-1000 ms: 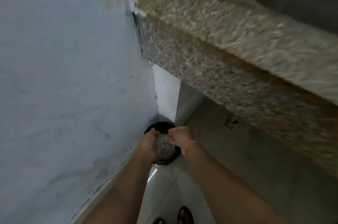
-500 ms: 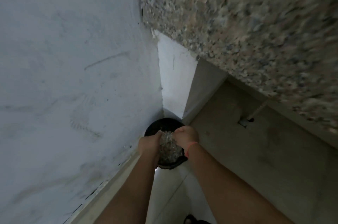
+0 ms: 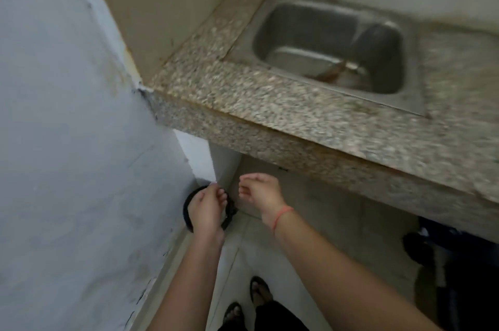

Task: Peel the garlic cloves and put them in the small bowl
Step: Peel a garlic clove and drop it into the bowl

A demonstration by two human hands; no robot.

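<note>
A round black bin (image 3: 186, 210) stands on the floor in the corner, mostly hidden under my left hand (image 3: 206, 207). That hand hovers over the bin with its fingers loosely curled, and I see nothing in it. My right hand (image 3: 259, 191), with a red string on the wrist, hangs just right of the bin, fingers relaxed and empty. The two hands are a short gap apart. No garlic cloves and no small bowl are in view.
A speckled granite counter (image 3: 270, 114) overhangs the floor ahead, with a steel sink (image 3: 329, 44) set in it. A grey wall (image 3: 67, 141) runs close along the left. My sandalled feet (image 3: 258, 290) stand on pale tiles; dark items (image 3: 459, 263) sit under the counter at right.
My hands were pressed together over the bin with pale scraps between them; now they have parted and look empty. The view has tilted up, showing the sink.
</note>
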